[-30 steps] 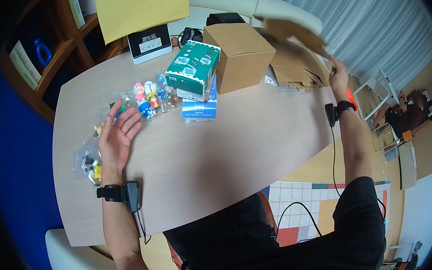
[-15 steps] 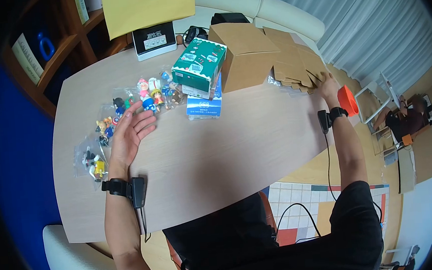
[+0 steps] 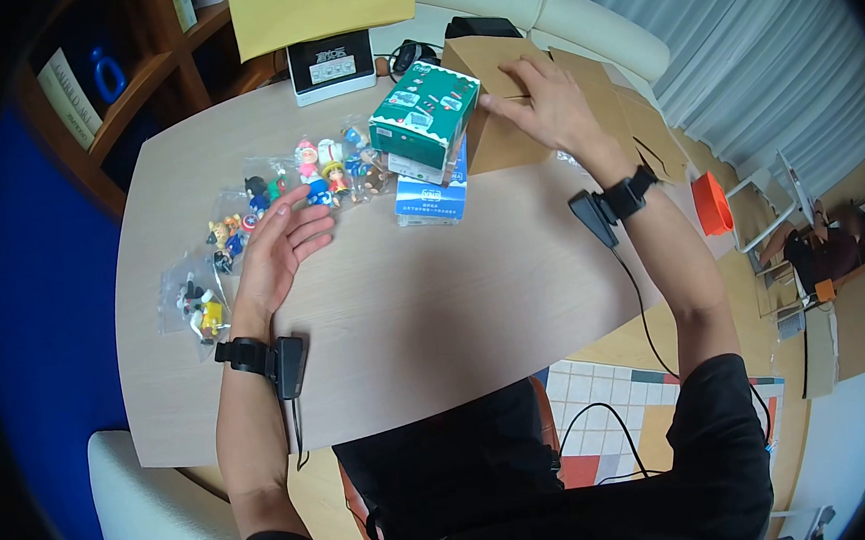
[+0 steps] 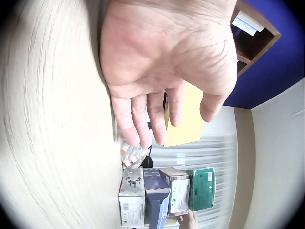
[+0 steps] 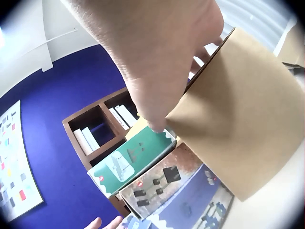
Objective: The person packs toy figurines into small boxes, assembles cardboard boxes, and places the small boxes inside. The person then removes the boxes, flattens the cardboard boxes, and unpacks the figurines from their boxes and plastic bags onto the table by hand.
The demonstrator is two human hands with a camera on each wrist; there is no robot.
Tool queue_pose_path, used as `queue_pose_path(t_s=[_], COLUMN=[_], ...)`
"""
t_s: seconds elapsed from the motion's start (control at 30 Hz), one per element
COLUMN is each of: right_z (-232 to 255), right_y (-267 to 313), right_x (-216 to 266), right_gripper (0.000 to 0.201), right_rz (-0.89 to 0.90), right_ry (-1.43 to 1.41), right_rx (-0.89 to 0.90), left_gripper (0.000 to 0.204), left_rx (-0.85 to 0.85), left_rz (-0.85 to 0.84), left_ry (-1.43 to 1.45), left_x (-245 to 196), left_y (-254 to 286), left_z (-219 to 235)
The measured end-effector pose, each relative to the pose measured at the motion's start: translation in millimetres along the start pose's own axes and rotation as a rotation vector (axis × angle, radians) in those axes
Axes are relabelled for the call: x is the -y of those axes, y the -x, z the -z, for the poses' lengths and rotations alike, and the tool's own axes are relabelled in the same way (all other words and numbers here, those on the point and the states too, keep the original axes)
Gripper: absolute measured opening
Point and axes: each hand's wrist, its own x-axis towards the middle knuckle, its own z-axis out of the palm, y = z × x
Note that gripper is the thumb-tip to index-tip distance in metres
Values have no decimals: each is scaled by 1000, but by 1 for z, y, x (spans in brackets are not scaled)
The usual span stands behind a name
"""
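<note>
The left hand (image 3: 279, 256) lies palm up with loosely bent fingers beside small figures in clear bags (image 3: 326, 174); in the left wrist view that palm (image 4: 167, 57) holds nothing. Over the top of the brown cardboard box (image 3: 514, 144) spreads the right hand (image 3: 552, 111), its thumb extended towards the green box (image 3: 425, 110). From the right wrist view, the right hand (image 5: 162, 57) has its fingers partly hidden behind the brown box's edge (image 5: 238, 105), with the thumb tip close to the green box (image 5: 131, 157). Below the green box is a blue box (image 3: 431, 198).
Flattened cardboard (image 3: 643, 130) lies behind the right forearm, and an orange container (image 3: 711, 203) stands at the table's right edge. A black-and-white device (image 3: 332, 68) and a yellow sheet (image 3: 324, 12) are at the back. More bagged figures (image 3: 200, 308) lie left.
The right hand has moved left from the flattened cardboard to the top of the brown box. The cardboard piece it held earlier is no longer in it. The left hand stays palm up.
</note>
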Motion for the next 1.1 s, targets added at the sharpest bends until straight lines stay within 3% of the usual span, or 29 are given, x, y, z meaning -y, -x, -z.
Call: queue_pose_path(t_s=[0.07,0.17,0.3,0.43,0.5,0.53,0.57,0.67,0.7,0.8,0.93,1.1], right_z=[0,0,-5,18,53,49,50,37,28,-9,-11,19], right_y=[-16,-34,-38,-20,-10,-15,-22,-36,-35,-45,-49,-10], right_x=[8,3,-18,-35,-25,-56,-55,-61,-63,-68,-77,-60], right_gripper=[88,99,96,88,85,81,81,91,91,94,88,88], right_rz=[-205,-282,-222,-155,-173,-150,-154,-454,-455,-371,-349,-362], right_ry=[61,24,-42,-131,-253,-223,-219,-186,-188,-168,-51,-132], right_rx=[123,295,355,404,573,627,629,427,421,188,276,318], left_gripper=[49,52,49,47,47,47,47,47,47,45,41,44], left_rx=[10,21,22,19,21,22,22,36,31,60,67,69], left_rz=[6,12,6,2,6,6,5,14,10,0,-16,3], left_ry=[-20,-37,-29,-13,-14,-8,-9,-15,-21,1,12,-10], left_x=[-1,0,-1,0,-1,-2,-1,2,1,2,2,0], left_y=[0,0,-3,-2,-3,-4,-5,-7,-8,-6,-6,-7], left_z=[1,4,5,5,4,4,4,1,1,3,5,1])
